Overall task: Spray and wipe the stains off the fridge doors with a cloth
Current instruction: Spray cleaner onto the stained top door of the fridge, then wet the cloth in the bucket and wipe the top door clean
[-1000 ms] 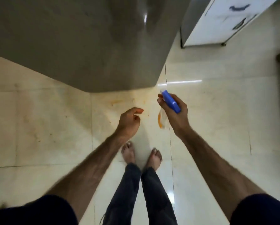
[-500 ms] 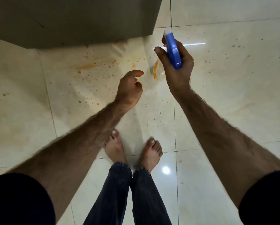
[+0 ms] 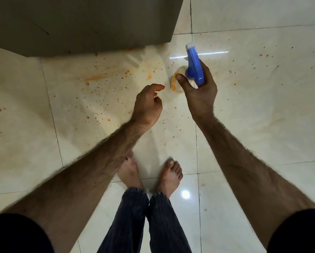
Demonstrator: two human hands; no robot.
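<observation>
Fingers first: your right hand (image 3: 200, 94) is wrapped around a spray bottle (image 3: 194, 65), thumb (image 3: 183, 80) pressed along its near side and the other fingers curled around the far side, so the blue trigger head stands above your fist with its white nozzle tip pointing away from you. Below the head you can make out a clear body with some orange liquid at the bottom, mostly hidden behind your thumb. Your left hand (image 3: 148, 105) holds nothing; its fingers are loosely curled, the index finger (image 3: 157, 87) reaching a little further forward than the rest, and the hand hangs in the air just left of the bottle without touching it.

You are looking straight down. Part of a grey fridge door (image 3: 83, 22) fills the upper left of the view, and its lower edge ends above the floor. Cream floor tiles (image 3: 262, 125) lie beneath both hands, speckled with orange spots and a smear (image 3: 96, 77) in front of the fridge. Your bare feet (image 3: 169, 176) stand together on the tiles below your hands, with dark trouser legs (image 3: 144, 225) above them.
</observation>
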